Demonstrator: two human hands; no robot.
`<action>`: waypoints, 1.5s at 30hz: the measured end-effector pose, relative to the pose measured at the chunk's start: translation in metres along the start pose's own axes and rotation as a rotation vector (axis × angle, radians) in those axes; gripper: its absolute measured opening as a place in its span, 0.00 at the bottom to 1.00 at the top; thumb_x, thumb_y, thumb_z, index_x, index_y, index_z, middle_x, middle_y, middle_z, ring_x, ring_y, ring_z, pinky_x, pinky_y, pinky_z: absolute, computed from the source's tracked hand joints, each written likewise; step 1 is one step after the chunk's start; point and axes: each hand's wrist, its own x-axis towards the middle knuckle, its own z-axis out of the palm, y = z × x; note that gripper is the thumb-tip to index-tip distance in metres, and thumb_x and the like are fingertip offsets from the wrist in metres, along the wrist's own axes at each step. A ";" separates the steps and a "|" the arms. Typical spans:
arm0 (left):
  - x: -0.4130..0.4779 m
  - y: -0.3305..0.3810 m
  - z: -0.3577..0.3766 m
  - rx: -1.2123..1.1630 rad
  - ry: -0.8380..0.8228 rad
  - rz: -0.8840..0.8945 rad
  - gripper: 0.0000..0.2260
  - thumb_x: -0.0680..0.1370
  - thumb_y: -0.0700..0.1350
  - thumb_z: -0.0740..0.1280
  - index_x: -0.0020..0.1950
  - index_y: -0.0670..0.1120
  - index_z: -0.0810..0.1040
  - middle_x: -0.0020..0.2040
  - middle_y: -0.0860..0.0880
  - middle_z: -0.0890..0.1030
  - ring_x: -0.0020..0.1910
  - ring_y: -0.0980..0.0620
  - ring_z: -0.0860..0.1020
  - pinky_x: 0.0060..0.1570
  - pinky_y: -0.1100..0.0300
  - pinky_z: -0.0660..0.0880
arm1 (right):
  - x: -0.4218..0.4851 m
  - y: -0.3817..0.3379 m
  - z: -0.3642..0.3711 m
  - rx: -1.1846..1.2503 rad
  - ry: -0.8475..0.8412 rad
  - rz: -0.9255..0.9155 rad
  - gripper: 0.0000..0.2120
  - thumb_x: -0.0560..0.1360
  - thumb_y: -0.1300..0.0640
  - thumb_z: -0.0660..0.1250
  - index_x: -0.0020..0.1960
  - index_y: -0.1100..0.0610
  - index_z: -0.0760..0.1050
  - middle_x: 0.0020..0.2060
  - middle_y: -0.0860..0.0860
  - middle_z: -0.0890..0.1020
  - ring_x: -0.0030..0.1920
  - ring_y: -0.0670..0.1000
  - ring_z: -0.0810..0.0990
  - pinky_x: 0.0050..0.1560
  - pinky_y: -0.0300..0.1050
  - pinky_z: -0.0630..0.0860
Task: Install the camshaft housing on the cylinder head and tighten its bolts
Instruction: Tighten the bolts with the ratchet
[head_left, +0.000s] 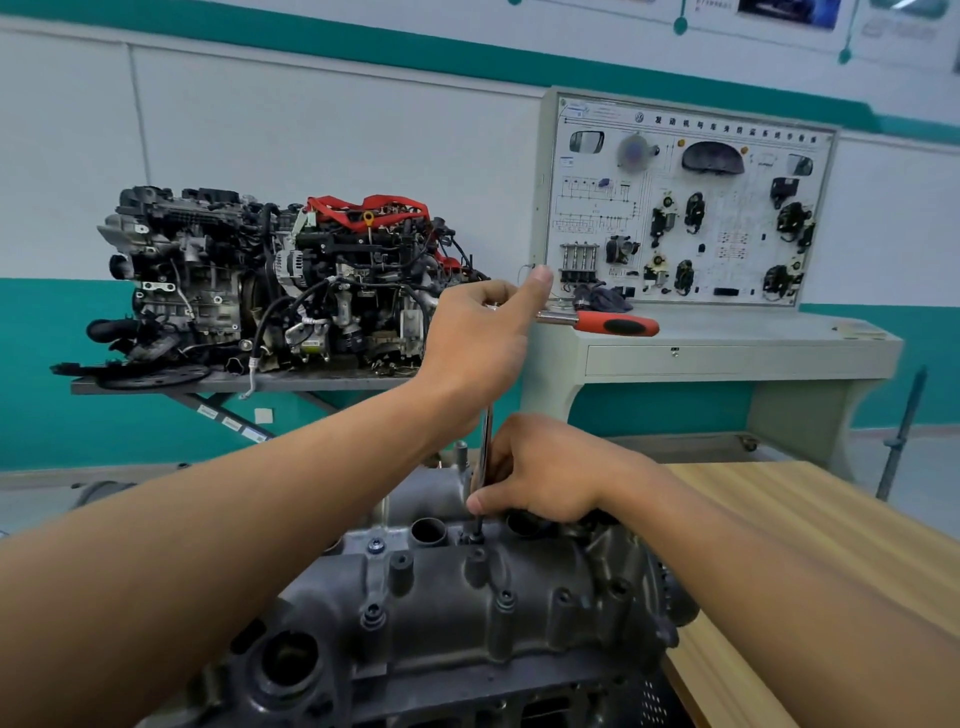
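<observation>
Fingers of left hand (483, 338) curl round ratchet (613, 325); right hand (545, 473) pinches extension bar (487, 431).

Left hand (478, 338) raised, fingers gripping ratchet (613, 325), thumb stuck out; right hand (540, 473) lower, fingers pinching extension shaft (485, 441).

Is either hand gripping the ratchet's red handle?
No: the left hand grips the ratchet at its head, the right hand pinches the extension.
</observation>
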 end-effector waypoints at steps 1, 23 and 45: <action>-0.001 0.000 0.000 0.042 0.012 0.048 0.25 0.80 0.56 0.67 0.39 0.33 0.76 0.25 0.52 0.62 0.24 0.54 0.60 0.29 0.58 0.59 | 0.000 0.000 0.001 0.011 -0.003 0.002 0.13 0.73 0.47 0.75 0.45 0.57 0.84 0.42 0.52 0.86 0.44 0.52 0.84 0.50 0.52 0.81; -0.002 0.017 0.003 1.323 -0.031 0.610 0.09 0.83 0.44 0.58 0.45 0.49 0.75 0.33 0.49 0.63 0.30 0.44 0.67 0.28 0.57 0.53 | -0.002 0.002 0.000 0.137 -0.061 0.033 0.07 0.74 0.53 0.74 0.43 0.57 0.86 0.38 0.47 0.87 0.40 0.46 0.85 0.37 0.34 0.80; -0.014 0.021 0.004 0.961 -0.135 0.452 0.22 0.79 0.63 0.60 0.38 0.46 0.74 0.30 0.49 0.72 0.30 0.47 0.73 0.25 0.56 0.64 | -0.001 -0.002 0.003 0.041 -0.034 0.079 0.13 0.72 0.45 0.74 0.48 0.53 0.80 0.37 0.46 0.86 0.40 0.47 0.85 0.48 0.49 0.83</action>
